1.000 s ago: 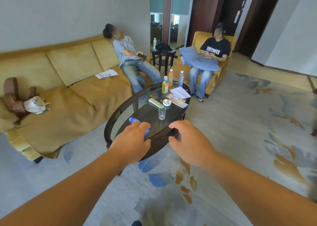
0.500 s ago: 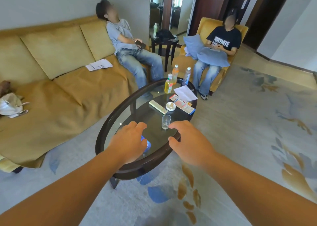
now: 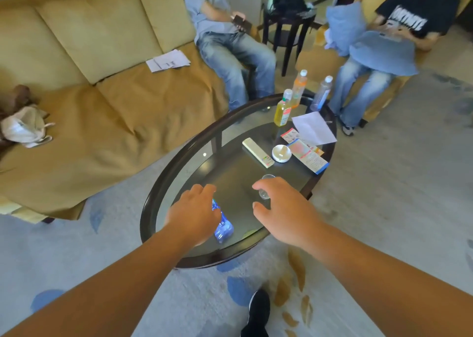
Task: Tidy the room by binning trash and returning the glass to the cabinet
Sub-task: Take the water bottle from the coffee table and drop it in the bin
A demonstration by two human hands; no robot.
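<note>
At the bottom centre of the frame a black shoe (image 3: 259, 311) stands on the patterned carpet, and two bare forearms reach up from the lower corners to the oval glass table (image 3: 148, 216). The left hand (image 3: 193, 216) lies over a crushed blue plastic bottle (image 3: 224, 227) that rests on its side near the table's near edge. Its fingers bend down across the bottle's upper part, but whether they actually clasp it cannot be told. Just right of it, the right hand (image 3: 284, 203) is spread, with forefinger and thumb apart. The small clear glass (image 3: 265, 194) stands upright on the table in the gap between them, at the fingertips, and contact cannot be made out. Farther up the table lie a white remote (image 3: 258, 152), a round white ashtray (image 3: 281, 153), leaflets (image 3: 307, 156) and a paper sheet (image 3: 313, 128). Three upright drink bottles (image 3: 282, 108) stand at the far rim. Across the upper left runs a tan sofa (image 3: 107, 101) with papers (image 3: 167, 61) on it.
</note>
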